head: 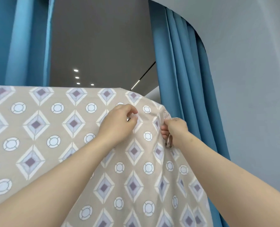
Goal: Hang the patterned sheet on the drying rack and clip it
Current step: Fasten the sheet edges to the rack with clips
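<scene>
The patterned sheet [57,145], beige with diamonds and circles, hangs draped over a high bar that it hides entirely. My left hand [119,123] pinches a small clip with a metal part at the sheet's upper right, against the fabric. My right hand [173,130] grips the sheet's right edge and holds clear clips with metal springs [168,141]; another clip's tip shows above its knuckles. The two hands are close together near the sheet's top right corner.
Blue curtains hang at the left [21,40] and right [182,76] behind the sheet. A grey wall [250,79] stands to the right. A dark ceiling with small lights [77,77] shows in the gap between the curtains.
</scene>
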Available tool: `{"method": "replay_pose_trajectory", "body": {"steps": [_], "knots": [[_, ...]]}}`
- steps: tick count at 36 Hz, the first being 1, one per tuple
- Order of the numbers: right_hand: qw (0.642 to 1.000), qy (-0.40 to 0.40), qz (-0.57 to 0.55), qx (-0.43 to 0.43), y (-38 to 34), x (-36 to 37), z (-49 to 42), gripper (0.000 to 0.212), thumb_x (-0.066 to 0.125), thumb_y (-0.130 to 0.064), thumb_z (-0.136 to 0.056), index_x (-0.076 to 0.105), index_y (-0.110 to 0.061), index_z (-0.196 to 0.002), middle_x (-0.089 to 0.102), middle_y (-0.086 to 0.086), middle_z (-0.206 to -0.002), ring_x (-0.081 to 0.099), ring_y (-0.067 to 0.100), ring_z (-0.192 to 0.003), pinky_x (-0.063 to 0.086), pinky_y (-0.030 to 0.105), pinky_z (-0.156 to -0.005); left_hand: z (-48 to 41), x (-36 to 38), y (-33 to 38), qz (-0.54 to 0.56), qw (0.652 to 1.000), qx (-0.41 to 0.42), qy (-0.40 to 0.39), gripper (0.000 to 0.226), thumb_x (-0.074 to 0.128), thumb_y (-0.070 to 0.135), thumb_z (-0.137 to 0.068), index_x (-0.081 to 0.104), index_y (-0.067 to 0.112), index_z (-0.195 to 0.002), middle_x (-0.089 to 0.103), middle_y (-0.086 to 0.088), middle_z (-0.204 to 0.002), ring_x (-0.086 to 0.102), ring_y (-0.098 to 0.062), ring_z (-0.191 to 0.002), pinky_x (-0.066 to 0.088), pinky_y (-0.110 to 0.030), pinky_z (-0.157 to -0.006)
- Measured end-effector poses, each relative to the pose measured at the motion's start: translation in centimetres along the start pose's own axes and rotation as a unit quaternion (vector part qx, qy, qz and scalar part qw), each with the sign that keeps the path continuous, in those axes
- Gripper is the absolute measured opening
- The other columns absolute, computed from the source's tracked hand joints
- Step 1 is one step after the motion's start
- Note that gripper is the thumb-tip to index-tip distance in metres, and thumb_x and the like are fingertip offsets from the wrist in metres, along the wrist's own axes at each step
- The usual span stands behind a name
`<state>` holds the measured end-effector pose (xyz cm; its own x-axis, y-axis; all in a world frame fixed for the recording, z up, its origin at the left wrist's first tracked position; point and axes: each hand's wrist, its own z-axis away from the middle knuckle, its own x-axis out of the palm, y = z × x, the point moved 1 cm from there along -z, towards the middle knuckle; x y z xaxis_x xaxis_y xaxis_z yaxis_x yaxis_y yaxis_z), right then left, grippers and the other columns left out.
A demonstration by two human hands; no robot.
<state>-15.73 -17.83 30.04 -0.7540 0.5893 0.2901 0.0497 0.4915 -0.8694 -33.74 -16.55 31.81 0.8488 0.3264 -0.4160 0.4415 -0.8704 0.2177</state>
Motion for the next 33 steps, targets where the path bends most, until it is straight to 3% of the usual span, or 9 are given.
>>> {"method": "replay_pose_trajectory", "body": {"steps": [5, 8, 12, 15, 18, 21, 26, 29, 33], "knots": [[0.999, -0.039, -0.007, 0.001, 0.6, 1.4, -0.5, 0.035, 0.048, -0.005, -0.085, 0.024, -0.020, -0.066, 0.034, 0.002, -0.050, 0.026, 0.011, -0.028, 0.025, 0.014, -0.034, -1.2, -0.4, 0.3, -0.064, 0.998, 0.017, -0.018, 0.024, 0.047, 0.024, -0.092, 0.055, 0.027, -0.114, 0.045, 0.012, -0.125, 0.044, -0.007, -0.087, 0.034, -0.023, -0.075], [0.999, -0.024, -0.024, -0.008, 0.2, 1.7, -0.5, 0.030, 0.052, -0.009, -0.081, 0.027, -0.024, -0.071, 0.036, 0.001, -0.064, 0.032, 0.015, -0.042, 0.030, 0.021, -0.041, -2.0, -0.3, 0.9, -0.094, 0.994, 0.039, -0.031, 0.028, 0.046, 0.026, -0.092, 0.052, 0.030, -0.119, 0.040, 0.015, -0.132, 0.046, -0.008, -0.084, 0.035, -0.024, -0.076], [0.998, -0.045, -0.018, -0.051, -0.6, 1.6, -0.4, 0.038, 0.045, -0.002, -0.079, 0.020, -0.021, -0.058, 0.023, -0.004, -0.052, 0.019, 0.016, -0.049, 0.019, 0.018, -0.043, -3.1, 0.1, 2.0, -0.124, 0.988, 0.063, -0.061, 0.034, 0.043, 0.028, -0.093, 0.047, 0.033, -0.127, 0.031, 0.017, -0.141, 0.048, -0.008, -0.088, 0.035, -0.023, -0.080], [0.993, -0.078, -0.092, -0.015, -0.3, 1.3, 0.0, 0.033, 0.045, -0.001, -0.083, 0.026, -0.019, -0.063, 0.028, -0.003, -0.052, 0.027, 0.014, -0.045, 0.026, 0.016, -0.041, -3.6, 0.8, 2.6, -0.154, 0.981, 0.079, -0.090, 0.039, 0.039, 0.026, -0.094, 0.040, 0.034, -0.133, 0.024, 0.016, -0.146, 0.047, -0.011, -0.113, 0.035, -0.024, -0.080], [0.977, -0.121, -0.170, 0.036, 0.2, 1.3, 0.6, 0.016, 0.049, -0.004, -0.086, 0.039, -0.015, -0.080, 0.038, 0.001, -0.055, 0.042, 0.011, -0.035, 0.037, 0.014, -0.039, -3.9, 1.4, 3.0, -0.167, 0.974, 0.100, -0.117, 0.043, 0.039, 0.024, -0.094, 0.037, 0.036, -0.135, 0.027, 0.016, -0.144, 0.047, -0.010, -0.114, 0.040, -0.027, -0.082], [0.971, -0.161, -0.162, 0.066, 0.4, 1.0, 0.8, 0.018, 0.050, -0.008, -0.087, 0.046, -0.011, -0.070, 0.047, 0.000, -0.049, 0.049, 0.012, -0.036, 0.043, 0.015, -0.040, -4.3, 1.8, 2.8, -0.171, 0.971, 0.096, -0.135, 0.045, 0.040, 0.024, -0.093, 0.035, 0.036, -0.136, 0.029, 0.014, -0.144, 0.041, -0.011, -0.124, 0.041, -0.032, -0.092], [0.959, -0.244, -0.126, 0.071, 0.0, 0.4, 1.4, 0.033, 0.046, -0.017, -0.093, 0.057, -0.010, -0.063, 0.061, -0.001, -0.047, 0.060, 0.012, -0.041, 0.050, 0.017, -0.043, -4.7, 2.0, 2.6, -0.163, 0.973, 0.094, -0.129, 0.043, 0.041, 0.026, -0.093, 0.038, 0.034, -0.135, 0.031, 0.013, -0.143, 0.037, -0.010, -0.128, 0.038, -0.028, -0.093], [0.960, -0.223, -0.151, 0.080, 0.0, -0.1, 1.6, 0.034, 0.047, -0.020, -0.093, 0.057, -0.011, -0.063, 0.059, -0.002, -0.045, 0.058, 0.012, -0.040, 0.047, 0.016, -0.042, -4.6, 2.2, 2.6, -0.156, 0.975, 0.097, -0.125, 0.041, 0.042, 0.028, -0.093, 0.040, 0.034, -0.133, 0.033, 0.014, -0.141, 0.038, -0.010, -0.126, 0.039, -0.030, -0.095], [0.965, -0.101, -0.221, 0.101, 0.7, -0.7, 0.9, 0.019, 0.049, -0.021, -0.093, 0.041, -0.015, -0.076, 0.046, 0.001, -0.057, 0.044, 0.012, -0.038, 0.040, 0.014, -0.039, -4.3, 2.2, 2.5, -0.152, 0.976, 0.096, -0.121, 0.040, 0.043, 0.029, -0.093, 0.041, 0.035, -0.132, 0.034, 0.014, -0.140, 0.041, -0.010, -0.124, 0.040, -0.030, -0.094]]}}
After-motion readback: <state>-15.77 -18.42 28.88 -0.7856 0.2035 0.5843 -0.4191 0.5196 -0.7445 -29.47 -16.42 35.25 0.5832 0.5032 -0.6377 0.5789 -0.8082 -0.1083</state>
